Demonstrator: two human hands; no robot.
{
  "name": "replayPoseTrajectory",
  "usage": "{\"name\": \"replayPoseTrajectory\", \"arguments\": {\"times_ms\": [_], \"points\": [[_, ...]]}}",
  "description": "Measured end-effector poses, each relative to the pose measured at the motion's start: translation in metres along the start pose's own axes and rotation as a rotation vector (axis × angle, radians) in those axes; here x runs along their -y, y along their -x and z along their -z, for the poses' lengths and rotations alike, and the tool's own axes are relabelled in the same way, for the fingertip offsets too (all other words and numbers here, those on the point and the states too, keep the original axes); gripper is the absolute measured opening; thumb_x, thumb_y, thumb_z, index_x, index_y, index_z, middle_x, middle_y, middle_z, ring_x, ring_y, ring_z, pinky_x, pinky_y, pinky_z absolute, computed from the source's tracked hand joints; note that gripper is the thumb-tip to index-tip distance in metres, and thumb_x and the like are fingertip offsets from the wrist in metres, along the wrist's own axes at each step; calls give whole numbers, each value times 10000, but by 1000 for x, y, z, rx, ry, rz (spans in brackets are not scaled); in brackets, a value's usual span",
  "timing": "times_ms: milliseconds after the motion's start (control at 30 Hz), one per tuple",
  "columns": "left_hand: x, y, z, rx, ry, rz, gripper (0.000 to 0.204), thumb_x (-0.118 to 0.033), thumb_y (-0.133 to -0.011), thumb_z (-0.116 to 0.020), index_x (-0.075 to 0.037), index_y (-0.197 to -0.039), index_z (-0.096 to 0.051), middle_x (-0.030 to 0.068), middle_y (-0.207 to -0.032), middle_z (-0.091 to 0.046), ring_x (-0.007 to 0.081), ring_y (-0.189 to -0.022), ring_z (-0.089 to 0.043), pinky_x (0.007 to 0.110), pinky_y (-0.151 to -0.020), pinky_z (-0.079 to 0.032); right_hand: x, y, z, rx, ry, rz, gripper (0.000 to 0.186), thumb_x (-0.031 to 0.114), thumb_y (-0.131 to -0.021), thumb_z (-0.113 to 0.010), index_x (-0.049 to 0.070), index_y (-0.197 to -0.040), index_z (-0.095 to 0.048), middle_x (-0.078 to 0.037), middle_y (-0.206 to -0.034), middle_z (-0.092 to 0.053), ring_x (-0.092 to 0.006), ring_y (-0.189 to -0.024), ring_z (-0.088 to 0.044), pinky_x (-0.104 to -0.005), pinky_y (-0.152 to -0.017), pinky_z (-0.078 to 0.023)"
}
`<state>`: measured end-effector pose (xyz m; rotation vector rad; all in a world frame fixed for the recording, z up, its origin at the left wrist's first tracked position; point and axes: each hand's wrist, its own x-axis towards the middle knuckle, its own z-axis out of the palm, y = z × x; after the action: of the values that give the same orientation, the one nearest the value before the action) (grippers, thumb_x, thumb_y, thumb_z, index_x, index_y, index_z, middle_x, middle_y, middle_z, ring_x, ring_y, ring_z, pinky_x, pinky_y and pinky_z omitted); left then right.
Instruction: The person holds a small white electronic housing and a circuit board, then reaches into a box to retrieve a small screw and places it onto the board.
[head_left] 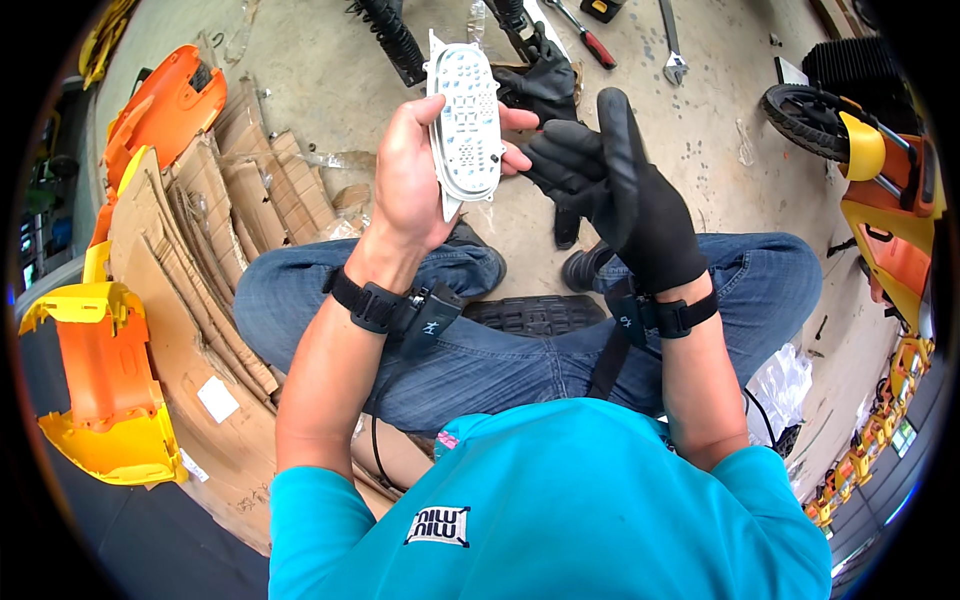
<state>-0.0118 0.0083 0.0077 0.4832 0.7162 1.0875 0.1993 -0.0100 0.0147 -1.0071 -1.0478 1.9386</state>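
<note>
We have the most room to the right: a strip of grey concrete floor [735,190] lies between our black-gloved right hand [640,195] and a black rubber wheel with a yellow fender [805,122]. Between that hand and the white oval plastic panel [466,125] in our bare left hand [408,165], left fingertips crowd the narrow gap. Ahead, a crumpled black fabric glove [548,85] stands in our way; leftward, stacked brown cardboard sheets [170,290] block low passage.

Left head-worn fisheye, close above shirt [600,510], facing down toward floor [720,180].
</note>
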Motion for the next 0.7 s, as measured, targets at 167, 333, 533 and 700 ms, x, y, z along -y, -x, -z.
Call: {"name": "replayPoseTrajectory", "arguments": {"times_ms": [167,333,533,700], "points": [[9,2,-1,-10,57,51,552,-323,-939,-216,100,-1131,-514,257,-1035,-607,312,-810,-658,361,-758,-546,-8,-2,4,143,174,335,655,14,-965,-398,131,-1493,-28,-243,-1364,-424,-342,-1188,-528,-371,-916,-506],[9,2,0,-25,76,66,555,-336,-937,-221,91,-1138,-514,242,-1054,-604,320,-814,-652,386,-759,-533,-9,-1,4,99,542,511,779,-168,-845,-462,63,-1483,-80,-239,-1306,-490,-323,-1120,-584,-349,-869,-536],[11,2,5,-71,156,13,537,-333,-929,-241,82,-1118,-524,218,-985,-608,321,-757,-638,405,-753,-515,-12,3,-8,79,519,485,595,18,-977,-387,144,-1490,-113,-203,-1312,-495,-265,-1144,-567,-356,-930,-498],[-2,-4,19,-98,193,-64,496,-323,-917,-274,64,-1060,-548,204,-918,-622,315,-740,-637,399,-714,-534,6,6,-27,159,238,390,521,140,-1011,-355,73,-1478,-132,-189,-1413,-382,-260,-1275,-446,-383,-1044,-400]]}}
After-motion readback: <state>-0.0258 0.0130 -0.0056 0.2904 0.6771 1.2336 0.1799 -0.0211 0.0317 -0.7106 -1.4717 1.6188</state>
